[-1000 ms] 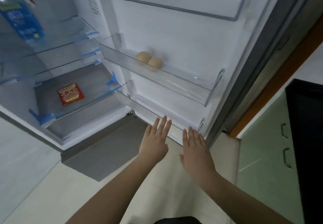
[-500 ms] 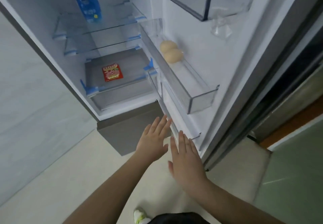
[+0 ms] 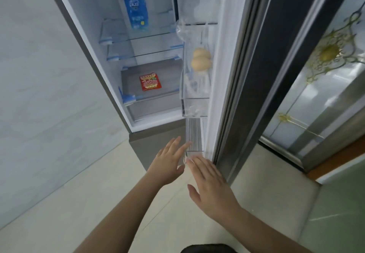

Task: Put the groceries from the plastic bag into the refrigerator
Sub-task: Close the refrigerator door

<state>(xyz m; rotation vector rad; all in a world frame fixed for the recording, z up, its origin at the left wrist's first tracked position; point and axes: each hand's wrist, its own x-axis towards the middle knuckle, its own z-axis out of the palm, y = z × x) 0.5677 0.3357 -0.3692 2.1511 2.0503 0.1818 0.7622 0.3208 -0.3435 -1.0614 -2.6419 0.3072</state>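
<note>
The refrigerator [image 3: 83, 41] stands part open, its door [image 3: 233, 74] swung close to the body. A blue bottle [image 3: 136, 9] stands on an upper glass shelf. A red packet [image 3: 150, 82] lies flat on the lowest shelf. Two eggs [image 3: 201, 60] rest in a clear door bin [image 3: 194, 106]. My left hand [image 3: 169, 163] is flat and empty, fingertips touching the lowest door bin [image 3: 194, 136]. My right hand [image 3: 211, 185] is also flat and empty, fingers at the door's bottom edge. No plastic bag is in view.
A pale tiled wall [image 3: 35, 94] runs along the left. Beige floor tiles [image 3: 98, 203] lie below. To the right stand a glass-panelled door with gold ornament [image 3: 325, 71], an orange frame [image 3: 341, 159] and a pale green cabinet [image 3: 339, 213].
The refrigerator door has swung further towards the body, with both flat hands following its lower edge. The view has shifted, so the shelves now appear narrower.
</note>
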